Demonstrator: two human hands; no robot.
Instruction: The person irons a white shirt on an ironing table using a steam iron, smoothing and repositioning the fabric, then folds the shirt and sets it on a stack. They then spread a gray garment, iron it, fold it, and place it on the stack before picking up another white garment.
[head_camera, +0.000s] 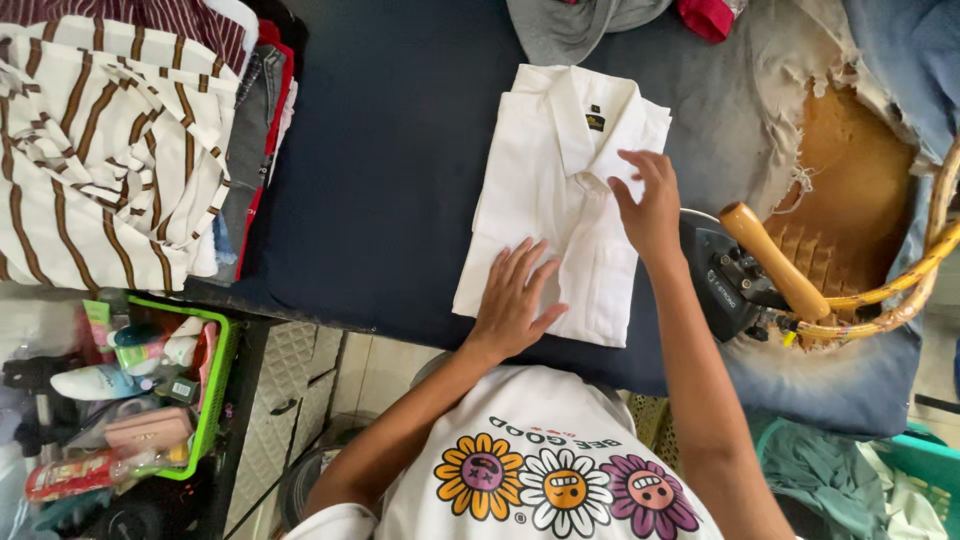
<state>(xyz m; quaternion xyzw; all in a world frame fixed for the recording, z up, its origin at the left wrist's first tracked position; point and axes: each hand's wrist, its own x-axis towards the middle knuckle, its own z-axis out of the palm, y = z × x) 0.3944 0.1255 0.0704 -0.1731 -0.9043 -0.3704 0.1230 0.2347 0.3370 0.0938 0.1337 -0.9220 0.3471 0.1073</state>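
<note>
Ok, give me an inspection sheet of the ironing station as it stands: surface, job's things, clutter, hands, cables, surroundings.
Surface: dark blue padded board, its cover torn and scorched brown at the right end.
Job's things: folded white shirt, collar up, lying flat on the board.
Clutter: striped folded clothes stacked at the left; grey garment and red cloth at the far edge.
Hands: left hand flat on the shirt's lower edge; right hand pressing near the placket; both open.
Cables: yellowish cord looping off the iron with a wooden handle.
Surroundings: green basket of bottles below left; teal cloth below right.
</note>
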